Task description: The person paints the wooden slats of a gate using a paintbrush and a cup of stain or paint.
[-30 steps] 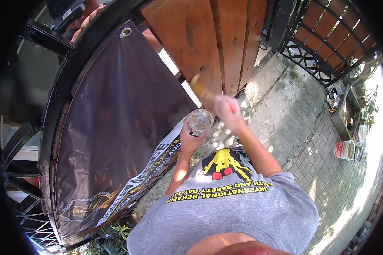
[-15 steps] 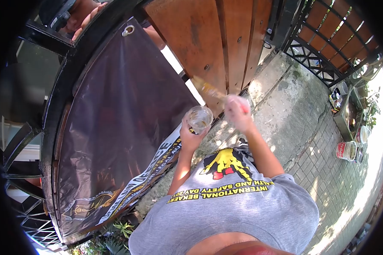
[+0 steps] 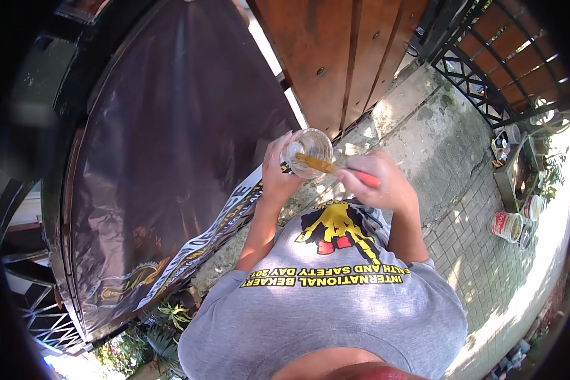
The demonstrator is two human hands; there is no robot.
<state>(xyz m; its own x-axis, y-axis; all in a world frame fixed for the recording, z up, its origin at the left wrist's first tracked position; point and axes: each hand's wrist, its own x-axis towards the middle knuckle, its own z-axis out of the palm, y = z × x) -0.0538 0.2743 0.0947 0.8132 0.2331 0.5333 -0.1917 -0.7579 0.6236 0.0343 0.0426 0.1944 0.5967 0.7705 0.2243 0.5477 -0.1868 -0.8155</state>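
Red-handled paintbrush, gripped by the right hand, bristles beyond its fingers at the clear cup clasped in the left hand, likely needs light touches, cup level.

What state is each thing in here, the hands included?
Left hand: wrapped around the jar.
Jar: open, held; contents unclear.
Right hand: closed on the brush.
Brush: bristles at the jar's mouth; whether they touch the inside, cannot tell.
Banner: hanging, creased.
Bucket: upright, open.
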